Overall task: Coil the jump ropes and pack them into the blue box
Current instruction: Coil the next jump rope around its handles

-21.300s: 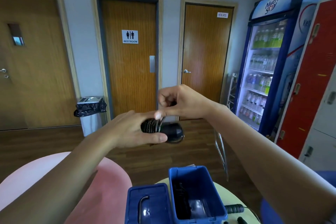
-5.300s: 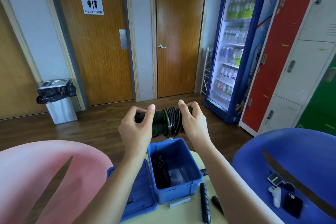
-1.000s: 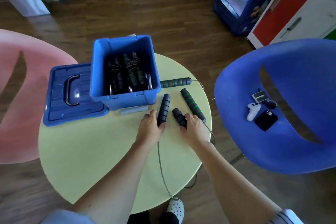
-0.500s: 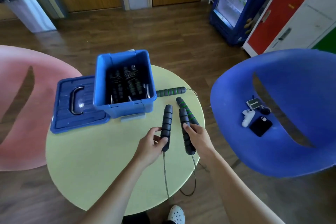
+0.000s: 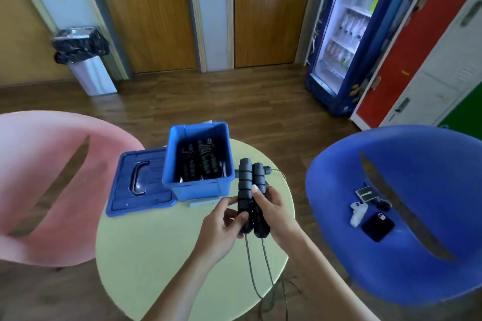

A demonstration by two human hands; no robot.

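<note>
Two black jump rope handles (image 5: 251, 185) are held side by side, upright, above the round table (image 5: 156, 255). My left hand (image 5: 224, 227) grips the left handle low down; my right hand (image 5: 273, 208) grips the right one. Their grey cords (image 5: 257, 268) hang down over the table's near edge. The open blue box (image 5: 180, 187) stands just left of the handles, with coiled black ropes (image 5: 202, 161) inside. Another rope's handle end (image 5: 268, 171) and cord show behind the held pair, mostly hidden.
The box's blue lid (image 5: 138, 185) lies left of the box. A pink chair (image 5: 49, 185) is at the left. A blue chair (image 5: 407, 211) at the right carries a phone (image 5: 377, 227) and small gadgets. A bin, doors, a drinks fridge and lockers stand beyond.
Both hands have lifted the two handles off the table and brought them together side by side. The view has tilted upward, showing more of the room.
</note>
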